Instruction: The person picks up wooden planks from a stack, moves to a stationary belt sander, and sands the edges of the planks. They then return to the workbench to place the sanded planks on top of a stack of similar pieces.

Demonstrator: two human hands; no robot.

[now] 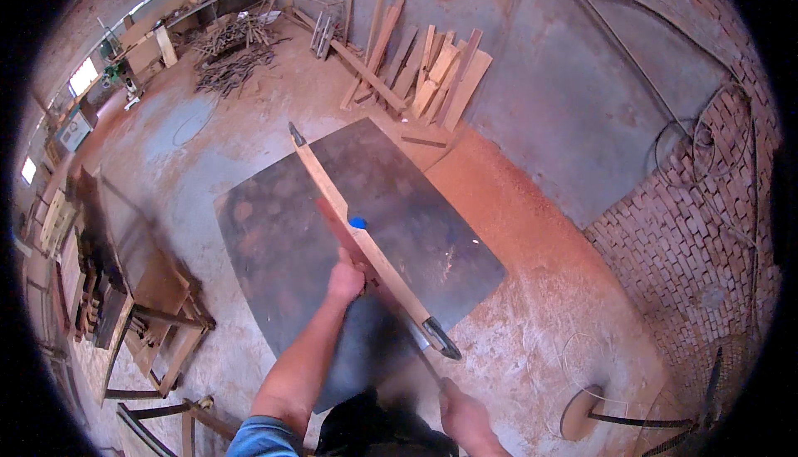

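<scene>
The left hand [347, 281] is closed around a reddish wooden piece [347, 232], its thumb toward the top and its other fingers mostly hidden. The right hand [467, 415], nearer the body and blurred, looks curled around the lower end of a thin dark rod [430, 367]; its exact grip cannot be told. A long pale wooden bar [386, 266] slants just beside the left hand, running from well ahead of it back toward the right hand, with dark ends and a blue spot [357, 223] near its middle; whether it joins the reddish piece is unclear. Handling this well likely calls for a firm left grip, a level bar, and a relaxed right wrist in line with the rod, fingers away from the dark near end. Below and ahead of the hands spreads a dark panel [274, 245]; farther ahead, boards [453, 74] lean against the wall.
</scene>
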